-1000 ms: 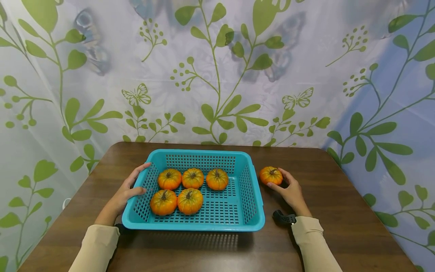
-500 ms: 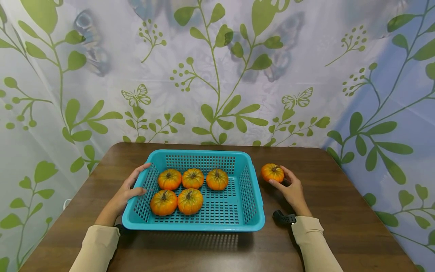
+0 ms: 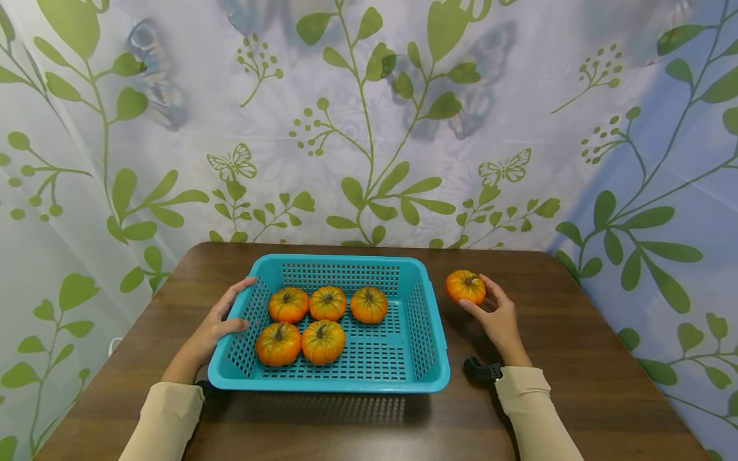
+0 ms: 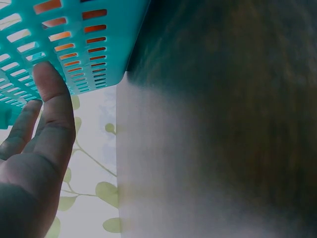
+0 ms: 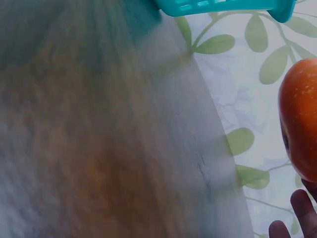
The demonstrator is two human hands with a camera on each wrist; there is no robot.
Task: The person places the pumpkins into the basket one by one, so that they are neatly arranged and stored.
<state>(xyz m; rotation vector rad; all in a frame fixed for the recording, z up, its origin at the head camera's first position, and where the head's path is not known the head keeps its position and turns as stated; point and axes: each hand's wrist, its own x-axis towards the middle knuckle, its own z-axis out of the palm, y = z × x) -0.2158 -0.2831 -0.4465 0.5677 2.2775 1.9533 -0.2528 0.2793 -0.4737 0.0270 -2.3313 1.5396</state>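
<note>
My left hand (image 3: 214, 324) holds the left side of a turquoise perforated plastic basket (image 3: 328, 385), its thumb and a finger over the rim. In the left wrist view, fingers (image 4: 55, 106) lie against the basket's slotted wall. Several orange pumpkins with green-tinged tops and short stems sit inside, grouped toward the left, such as the pumpkin (image 3: 323, 342) at front. My right hand (image 3: 499, 319) grips another small pumpkin (image 3: 464, 286) between thumb and fingers, raised over the table to the right of the basket. Its smooth orange side fills the right edge of the right wrist view.
The basket stands on a dark brown wooden table (image 3: 576, 358). A leaf-patterned curtain (image 3: 369, 128) hangs behind the table and at its sides. A black strap (image 3: 482, 370) is on the right wrist.
My right hand has lifted its pumpkin and moved it slightly up and right in the head view. The left hand, the basket and the pumpkins inside stay put.
</note>
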